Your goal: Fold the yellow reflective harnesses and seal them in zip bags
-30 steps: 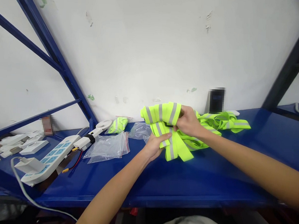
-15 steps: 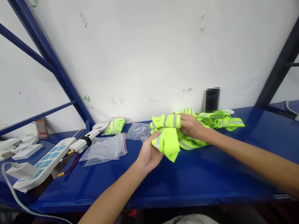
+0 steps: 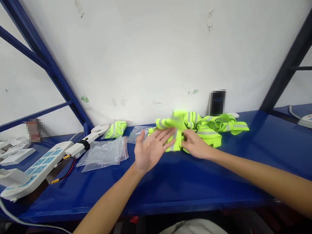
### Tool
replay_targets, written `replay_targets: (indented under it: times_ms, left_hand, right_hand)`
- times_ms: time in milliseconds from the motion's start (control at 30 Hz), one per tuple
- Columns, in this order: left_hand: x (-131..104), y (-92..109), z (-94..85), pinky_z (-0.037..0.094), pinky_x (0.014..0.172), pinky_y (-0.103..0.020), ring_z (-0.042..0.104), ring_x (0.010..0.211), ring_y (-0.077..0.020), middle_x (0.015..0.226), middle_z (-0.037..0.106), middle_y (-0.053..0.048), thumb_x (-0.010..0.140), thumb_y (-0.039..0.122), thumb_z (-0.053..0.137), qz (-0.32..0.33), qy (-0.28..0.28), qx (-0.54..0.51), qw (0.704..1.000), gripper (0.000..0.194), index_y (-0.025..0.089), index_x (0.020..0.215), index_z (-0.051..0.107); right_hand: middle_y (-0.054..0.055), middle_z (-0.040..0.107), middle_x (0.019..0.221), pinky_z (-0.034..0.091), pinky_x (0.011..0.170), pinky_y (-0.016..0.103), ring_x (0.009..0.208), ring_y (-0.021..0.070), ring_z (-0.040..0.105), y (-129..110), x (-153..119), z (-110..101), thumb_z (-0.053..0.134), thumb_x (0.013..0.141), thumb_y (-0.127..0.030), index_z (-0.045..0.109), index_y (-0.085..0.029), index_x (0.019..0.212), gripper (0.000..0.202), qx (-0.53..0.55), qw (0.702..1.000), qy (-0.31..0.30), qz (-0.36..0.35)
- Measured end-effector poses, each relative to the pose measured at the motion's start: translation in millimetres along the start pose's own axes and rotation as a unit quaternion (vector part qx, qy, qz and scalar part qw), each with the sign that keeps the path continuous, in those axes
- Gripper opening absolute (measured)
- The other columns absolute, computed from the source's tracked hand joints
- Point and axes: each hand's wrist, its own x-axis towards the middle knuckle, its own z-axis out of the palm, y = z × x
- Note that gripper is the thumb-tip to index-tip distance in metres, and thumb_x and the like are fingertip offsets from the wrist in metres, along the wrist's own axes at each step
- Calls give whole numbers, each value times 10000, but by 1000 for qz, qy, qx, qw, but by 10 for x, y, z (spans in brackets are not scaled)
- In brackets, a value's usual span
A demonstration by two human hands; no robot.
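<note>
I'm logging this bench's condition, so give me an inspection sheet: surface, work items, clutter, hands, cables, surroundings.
Surface: glossy blue table; damage, nothing seen.
Work items: neon-yellow fabric straps with grey stripes, loosely heaped.
Clutter: clear plastic zip bags, white round-headed fan left of the straps.
Hands: left hand open, palm showing; right hand gripping straps.
Cables: white cable trailing at left; short red-and-black lead, yellow connectors.
Surroundings: white wall, scuffed, green patches.

A white power strip [image 3: 40, 168] is positioned at the left of the blue table [image 3: 199, 182], with a white adapter [image 3: 11, 177] seated at its near end. A white fan [image 3: 100, 129] is located beyond. Flat white parts [image 3: 18, 156] are grouped farther left. A pixelated dark object [image 3: 217, 103] is stood against the wall [image 3: 149, 53].
</note>
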Motion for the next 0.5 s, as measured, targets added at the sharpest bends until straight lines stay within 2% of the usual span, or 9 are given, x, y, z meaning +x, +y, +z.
replay_targets:
  times_ms: [67, 133, 200, 267, 333, 367, 433, 500]
  left_hand:
    - [33, 3, -44, 338, 1149, -463, 392, 1417, -312, 1490, 479, -121, 862, 578, 545, 17, -12, 96, 995, 570, 186, 1270, 609]
    - [51, -26, -79, 359, 1140, -418, 454, 1378, -277, 1469, 508, -107, 884, 430, 601, 49, 4, 219, 974, 475, 205, 1301, 591]
    - [56, -75, -102, 440, 1061, -379, 577, 1255, -257, 1342, 623, -109, 908, 375, 586, 97, 43, 346, 932, 405, 192, 1268, 620]
    - [61, -120, -112, 506, 936, -353, 677, 1058, -243, 1155, 715, -103, 909, 381, 581, 156, 86, 458, 871, 344, 183, 1174, 676]
    - [81, -141, -110, 511, 837, -337, 691, 878, -224, 969, 737, -84, 877, 385, 623, 209, 124, 537, 808, 279, 190, 1053, 717]
    - [99, -139, -106, 497, 812, -329, 674, 819, -213, 897, 725, -75, 858, 384, 646, 227, 139, 558, 786, 246, 198, 998, 726]
    - [151, -116, -105, 458, 784, -314, 618, 751, -196, 787, 669, -59, 838, 381, 670, 252, 159, 575, 762, 182, 210, 863, 725]
    - [211, -82, -122, 421, 776, -313, 557, 733, -194, 706, 589, -50, 843, 376, 659, 259, 158, 595, 744, 229, 210, 686, 670]
  right_hand:
    - [15, 691, 694, 547, 596, 305, 630, 204, 685, -16, -4, 50, 459, 705, -108, 602, -160, 829, 196, 73, 996, -21, 43]
    - [14, 685, 679, 553, 588, 310, 609, 205, 691, -31, -11, 77, 462, 707, -123, 592, -159, 841, 190, 104, 992, -33, 66]
    - [11, 675, 650, 548, 568, 305, 593, 203, 687, -55, -25, 94, 474, 727, -146, 584, -160, 835, 155, 104, 991, -37, 80]
    - [9, 666, 617, 539, 541, 296, 572, 201, 681, -90, -43, 113, 479, 751, -172, 583, -160, 827, 129, 99, 989, -40, 98]
    - [8, 661, 586, 532, 514, 288, 549, 200, 677, -132, -58, 137, 475, 757, -178, 584, -159, 818, 127, 102, 988, -39, 114]
    - [7, 662, 580, 530, 504, 284, 541, 200, 677, -153, -63, 149, 472, 754, -171, 584, -158, 818, 130, 107, 987, -37, 119]
    - [6, 669, 577, 534, 492, 281, 533, 201, 681, -187, -66, 168, 467, 744, -148, 581, -160, 826, 141, 117, 985, -29, 124]
    - [9, 678, 570, 545, 487, 283, 528, 202, 685, -203, -65, 175, 461, 741, -122, 577, -166, 817, 146, 116, 985, -23, 124]
